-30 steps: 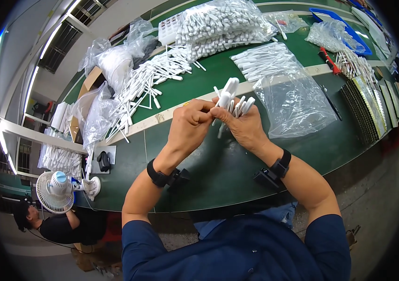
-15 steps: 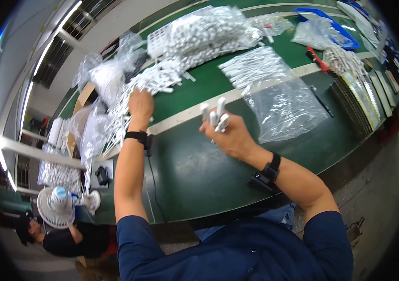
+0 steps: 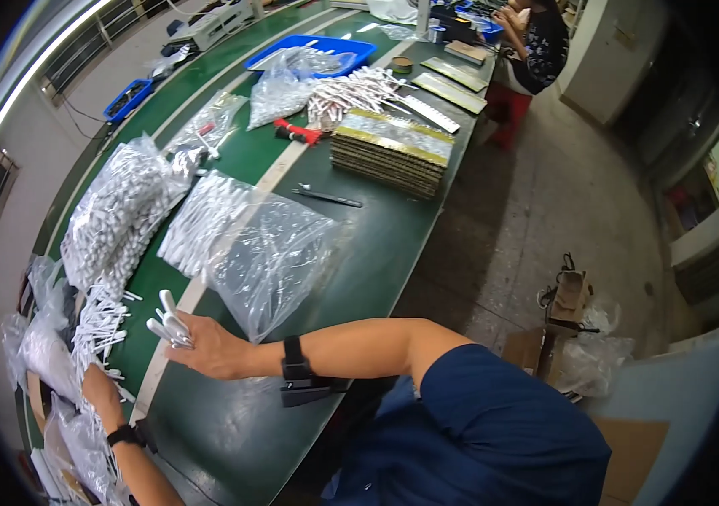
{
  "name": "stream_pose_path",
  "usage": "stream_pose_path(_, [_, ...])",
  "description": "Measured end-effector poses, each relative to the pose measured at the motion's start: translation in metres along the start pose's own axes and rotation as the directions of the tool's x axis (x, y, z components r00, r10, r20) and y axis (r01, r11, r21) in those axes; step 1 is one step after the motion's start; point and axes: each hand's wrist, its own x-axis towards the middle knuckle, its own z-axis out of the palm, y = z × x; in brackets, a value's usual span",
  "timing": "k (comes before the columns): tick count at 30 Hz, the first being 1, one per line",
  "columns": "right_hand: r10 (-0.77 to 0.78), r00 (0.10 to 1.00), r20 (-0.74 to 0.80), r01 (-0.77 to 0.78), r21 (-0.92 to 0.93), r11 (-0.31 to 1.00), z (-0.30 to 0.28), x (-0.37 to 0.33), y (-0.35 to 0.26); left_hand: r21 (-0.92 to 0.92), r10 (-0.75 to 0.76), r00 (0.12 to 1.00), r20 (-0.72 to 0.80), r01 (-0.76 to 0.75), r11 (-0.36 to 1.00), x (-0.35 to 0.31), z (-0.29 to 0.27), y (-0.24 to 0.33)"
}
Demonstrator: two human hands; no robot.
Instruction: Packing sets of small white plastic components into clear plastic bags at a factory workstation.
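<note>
Several white plastic sticks (image 3: 166, 320) with rounded ends stand up in a bunch from my right hand (image 3: 218, 347), whose fingers are closed round their lower parts. This hand is above the pale strip on the green table. My left hand (image 3: 102, 395) reaches to the loose pile of similar white sticks (image 3: 100, 325) at the left; its fingers are partly hidden there, so their grip is unclear. A clear plastic bag (image 3: 271, 270), its far part filled with neatly lined-up white sticks (image 3: 208, 215), lies beyond my right hand.
A large bag of white pieces (image 3: 119, 219) rests behind the loose pile. Farther off are tweezers (image 3: 327, 197), red-handled pliers (image 3: 296, 131), stacked panels (image 3: 389, 152) and a blue tray (image 3: 359, 52). Another person (image 3: 536, 51) sits at the far right end.
My view has swung to the right, so the table's things appear farther left and the far end shows. My right hand still holds its sticks; my left hand is still at the pile.
</note>
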Motion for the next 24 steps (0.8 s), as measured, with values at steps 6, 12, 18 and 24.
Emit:
stream_pose_path(6, [-0.065,0.996,-0.054,0.066,0.025,0.998,0.025,0.002,0.005,-0.273,-0.106,0.994,-0.025,0.095,0.957,-0.096,-0.089,0.005])
stream_pose_path(12, [0.265,0.964,-0.003,-0.264,0.09,0.96,-0.007,-0.004,-0.012,-0.866,-0.069,0.986,-0.154,-0.101,0.489,-0.161,-0.162,0.155])
stream_pose_path(18, [0.277,0.953,0.127,-0.288,0.085,0.954,0.007,-0.012,-0.022,-0.901,0.204,0.961,-0.189,-0.252,0.352,-0.199,-0.166,0.171])
stream_pose_path(24, [0.052,0.983,0.173,-0.047,-0.034,0.998,0.001,-0.011,-0.029,-0.795,-0.121,0.99,-0.071,0.017,0.607,-0.128,-0.131,0.115])
